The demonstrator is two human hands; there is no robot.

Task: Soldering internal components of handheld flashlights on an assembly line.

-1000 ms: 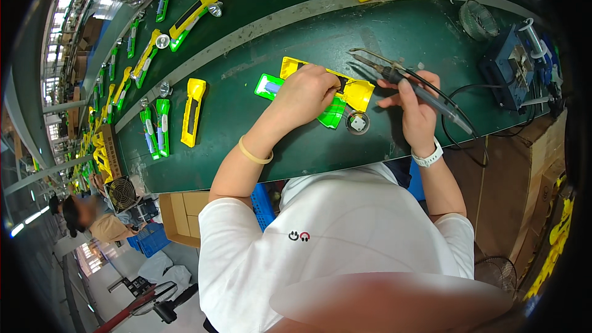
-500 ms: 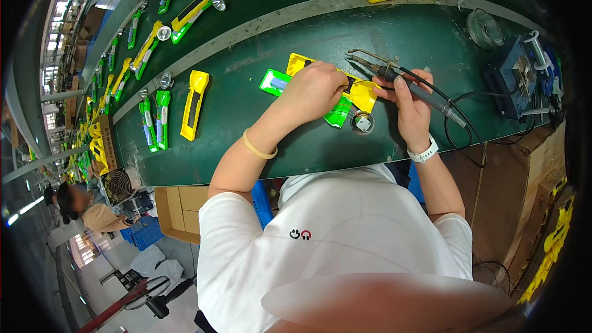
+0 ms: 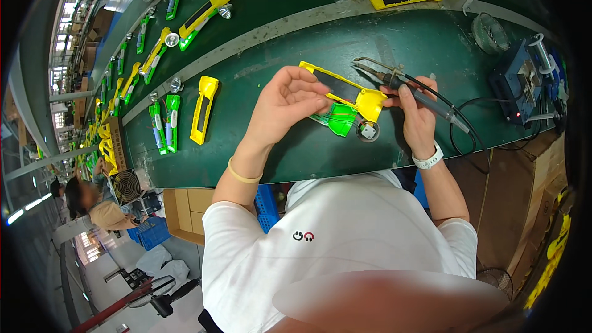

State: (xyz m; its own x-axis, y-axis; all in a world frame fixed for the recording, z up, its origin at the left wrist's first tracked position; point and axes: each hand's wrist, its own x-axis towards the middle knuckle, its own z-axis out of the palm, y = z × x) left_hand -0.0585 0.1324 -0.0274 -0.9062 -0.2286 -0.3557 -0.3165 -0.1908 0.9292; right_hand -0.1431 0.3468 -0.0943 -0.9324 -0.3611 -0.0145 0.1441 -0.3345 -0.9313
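My right hand [image 3: 419, 114] holds a soldering iron [image 3: 431, 102] with a wire-feed tube along it; its tip points to the upper left. The fingertips are beside the wide end of a yellow flashlight shell half [image 3: 370, 106], which lies slanted with a dark strip inside. Against its near side is a green housing piece [image 3: 342, 118] with thin wires. A round lamp head [image 3: 369, 131] lies next to that. My left hand [image 3: 288, 100] is raised over the shell's left end, its fingers loosely bent, the thumb apart, nothing visible in them. It hides part of the green piece.
Another yellow shell half [image 3: 203, 110] and two green housings [image 3: 171, 122] lie to the left. A blue soldering station [image 3: 515, 80] with a solder spool stands at the right, near a wire-mesh cup [image 3: 490, 32]. Rows of green and yellow parts [image 3: 157, 49] lie beyond a metal rail.
My left hand has come away from the shell, moving left and opening its fingers. The soldering iron stays in my right hand, almost unmoved. The whole view has shifted slightly.
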